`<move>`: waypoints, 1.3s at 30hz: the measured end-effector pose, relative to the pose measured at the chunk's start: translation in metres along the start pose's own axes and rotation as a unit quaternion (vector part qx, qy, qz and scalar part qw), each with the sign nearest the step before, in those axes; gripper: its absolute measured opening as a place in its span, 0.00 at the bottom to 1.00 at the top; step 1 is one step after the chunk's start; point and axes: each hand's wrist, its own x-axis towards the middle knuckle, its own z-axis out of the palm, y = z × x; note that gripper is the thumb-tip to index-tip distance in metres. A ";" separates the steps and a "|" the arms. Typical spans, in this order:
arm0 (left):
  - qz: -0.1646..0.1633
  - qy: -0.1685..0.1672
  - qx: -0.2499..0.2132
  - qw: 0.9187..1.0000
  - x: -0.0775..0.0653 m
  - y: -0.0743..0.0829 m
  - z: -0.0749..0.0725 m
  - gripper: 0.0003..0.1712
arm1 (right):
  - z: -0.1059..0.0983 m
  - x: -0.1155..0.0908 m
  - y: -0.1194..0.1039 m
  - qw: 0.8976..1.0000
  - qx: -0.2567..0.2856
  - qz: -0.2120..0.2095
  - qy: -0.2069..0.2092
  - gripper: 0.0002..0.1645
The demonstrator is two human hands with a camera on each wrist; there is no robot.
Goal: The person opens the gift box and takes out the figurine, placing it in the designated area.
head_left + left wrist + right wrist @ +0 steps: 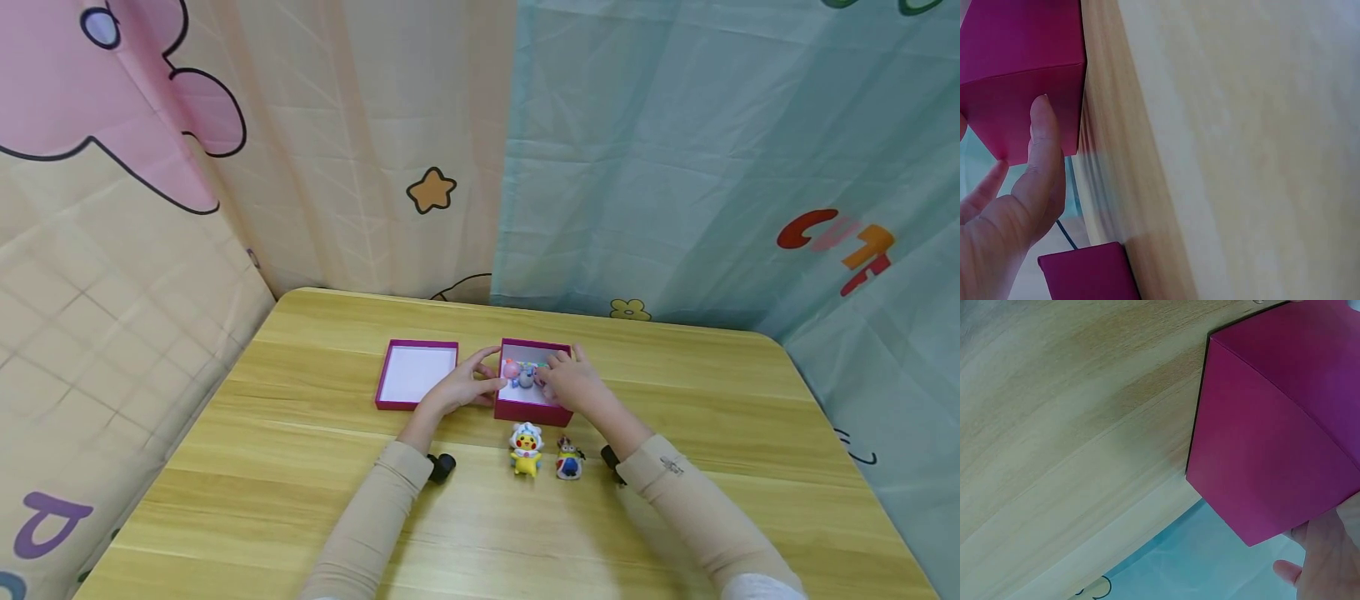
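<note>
A magenta box (531, 412) with a white inside stands uncovered on the table. In it lie small figurines, among them a pink one (512, 369) and a grey one (526, 380). My left hand (459, 387) touches the box's left wall, its fingers fairly straight; the left wrist view shows a fingertip (1043, 115) against that wall. Over the right rim, my right hand (576, 385) reaches into the box, fingertips at the figurines on that side. Whether it grips one is hidden. The right wrist view shows only part of this hand (1325, 556) beyond the rim.
Left of the box lies a magenta-edged lid (412, 372), white side up. In front of the box are a yellow figurine with a white hood (526, 450) and a smaller figurine in red and blue (569, 459). Curtains hang behind the wooden table (262, 467).
</note>
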 end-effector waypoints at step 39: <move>0.012 -0.016 -0.022 1.000 -0.001 0.001 0.000 0.38 | 0.007 0.001 0.002 0.997 0.048 -0.013 0.052 0.20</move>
